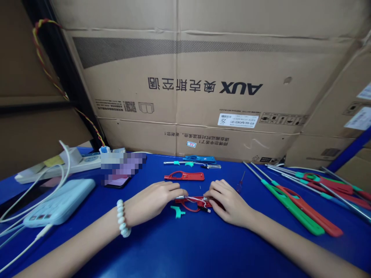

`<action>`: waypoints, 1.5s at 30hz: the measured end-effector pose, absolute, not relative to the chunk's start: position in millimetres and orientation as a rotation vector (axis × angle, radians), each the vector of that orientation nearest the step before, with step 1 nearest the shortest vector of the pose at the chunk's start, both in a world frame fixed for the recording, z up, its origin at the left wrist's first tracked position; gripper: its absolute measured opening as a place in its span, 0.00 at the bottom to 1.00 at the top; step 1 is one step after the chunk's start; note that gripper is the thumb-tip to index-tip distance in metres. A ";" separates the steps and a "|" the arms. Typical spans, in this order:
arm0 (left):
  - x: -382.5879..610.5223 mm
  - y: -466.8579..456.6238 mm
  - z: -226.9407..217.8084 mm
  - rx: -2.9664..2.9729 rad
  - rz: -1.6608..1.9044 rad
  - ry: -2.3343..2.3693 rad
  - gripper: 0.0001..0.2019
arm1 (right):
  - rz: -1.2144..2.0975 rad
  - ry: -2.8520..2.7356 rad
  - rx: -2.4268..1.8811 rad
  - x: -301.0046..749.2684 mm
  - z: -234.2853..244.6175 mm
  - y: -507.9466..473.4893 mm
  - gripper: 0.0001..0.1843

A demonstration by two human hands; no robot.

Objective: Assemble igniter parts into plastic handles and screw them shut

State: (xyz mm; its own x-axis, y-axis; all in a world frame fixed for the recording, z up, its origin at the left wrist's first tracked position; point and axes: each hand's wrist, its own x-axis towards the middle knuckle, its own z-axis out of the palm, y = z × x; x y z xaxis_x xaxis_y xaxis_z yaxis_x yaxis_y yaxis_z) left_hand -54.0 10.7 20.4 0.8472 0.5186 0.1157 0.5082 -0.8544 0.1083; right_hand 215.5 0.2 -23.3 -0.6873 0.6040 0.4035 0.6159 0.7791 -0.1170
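Note:
An opened stick lighter lies in front of me: a red half-shell [199, 200] with thin white wires [193, 199] and a black part [205, 209] loose over it. My left hand [156, 199] is closed at its left end, fingertips on a short silver metal tube [179, 197]. At the other end my right hand [227, 202] is closed, thumb and fingers pinched by the red shell; the fingers partly hide what they grip. Just below lies a turquoise trigger [177, 212]. A second red half-shell [185, 176] rests beyond my hands.
Farther back are a blue half-shell [199, 158] and a turquoise-fitted tube [174, 163]. A small screwdriver [240, 186] lies beside my right hand. Several long lighters, including a green one [292, 208], lie right. A power bank [60, 202], phone [124, 172] and power strip [87, 161] occupy the left.

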 end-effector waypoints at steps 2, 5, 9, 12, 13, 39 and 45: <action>-57.2 11.2 15.7 2.978 0.223 0.838 0.19 | -0.030 -2.544 -0.921 215.6 -24.1 0.5 0.10; -61.5 11.6 10.7 3.005 0.239 0.844 0.17 | -0.019 -2.533 -0.924 215.4 -24.7 1.5 0.10; -63.1 11.3 9.7 3.009 0.239 0.843 0.16 | -0.006 -2.523 -0.930 215.3 -25.8 2.6 0.10; -62.7 11.1 10.0 3.020 0.246 0.857 0.16 | -0.003 -2.520 -0.931 216.0 -26.3 2.1 0.10; -62.6 11.2 9.9 3.022 0.250 0.859 0.16 | 0.000 -2.520 -0.931 216.2 -26.3 1.8 0.10; -62.7 13.0 7.9 3.008 0.276 0.861 0.14 | -0.010 -2.498 -0.878 216.0 -27.7 3.8 0.10; -63.9 14.6 4.1 2.989 0.314 0.837 0.14 | -0.022 -2.498 -0.872 216.3 -26.6 3.4 0.10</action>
